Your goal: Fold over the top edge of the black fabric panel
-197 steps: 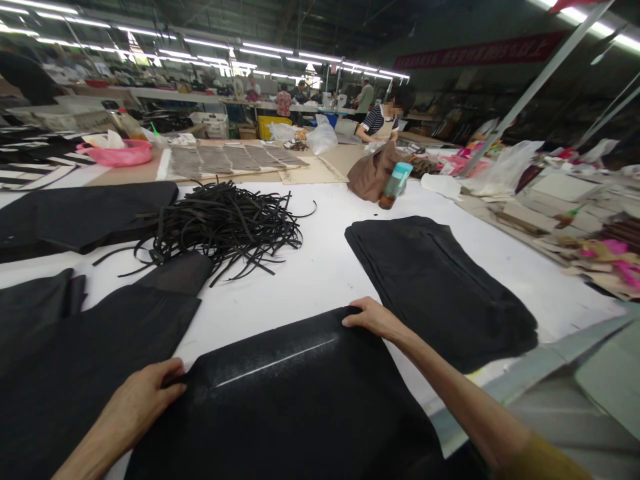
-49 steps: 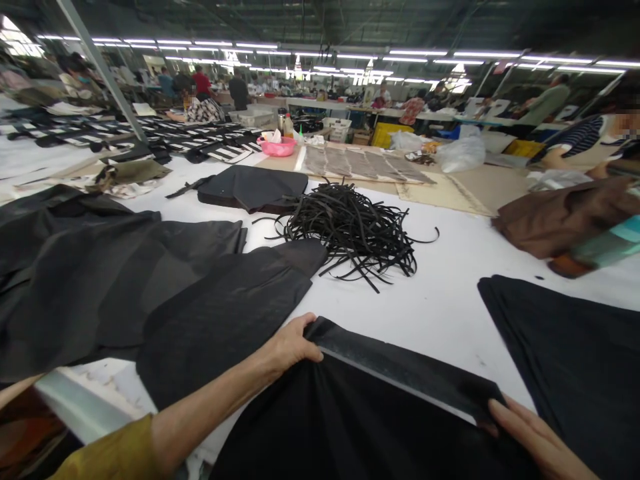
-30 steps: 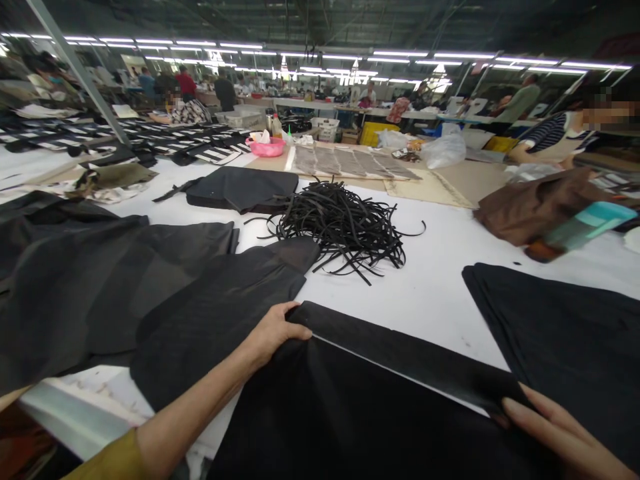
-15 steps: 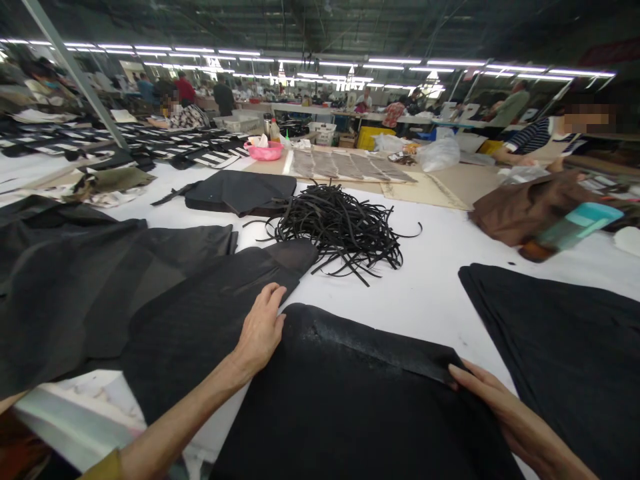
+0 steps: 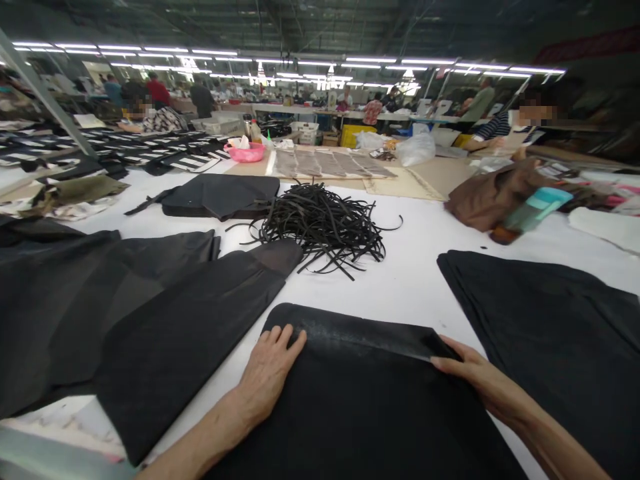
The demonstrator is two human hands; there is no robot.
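Observation:
A black fabric piece (image 5: 360, 400) lies on the white table (image 5: 425, 280) right in front of me, its far edge folded over into a flat band. My left hand (image 5: 267, 370) rests open and flat on the near-left corner of that band. My right hand (image 5: 475, 377) lies on the right end of the fold, fingers stretched along the fabric and pressing it down.
More black fabric pieces lie at the left (image 5: 165, 333) and right (image 5: 550, 320). A heap of black strips (image 5: 320, 227) sits beyond the fold. A brown bag (image 5: 495, 193), a teal bottle (image 5: 530, 213) and a pink bowl (image 5: 245, 152) stand farther back. Other people work at distant tables.
The far edge of the fabric, held lifted a second ago, now lies folded flat. My left hand has let go and lies spread on it; my right hand presses the other end.

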